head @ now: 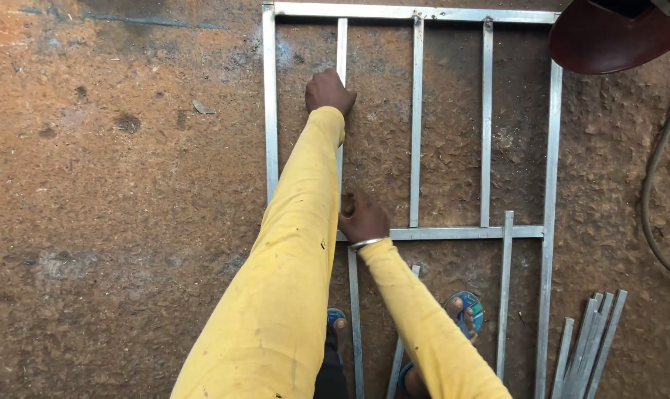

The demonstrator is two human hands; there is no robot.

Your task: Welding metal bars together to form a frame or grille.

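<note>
A grey metal frame [551,148] with several upright bars lies flat on the brown dirt floor. My left hand [329,91] reaches far forward and rests closed on one upright bar [341,44] near its upper part. My right hand [362,216], with a silver bangle at the wrist, is closed on the same bar lower down, where it meets the frame's cross bar [460,233]. Both arms wear yellow sleeves, and the left sleeve hides the bar's middle stretch.
A bundle of loose metal bars [590,343] lies at the bottom right. A dark red rounded object [608,37] sits at the top right, with a cable [656,185] running down the right edge. My feet in blue sandals [464,310] stand inside the frame.
</note>
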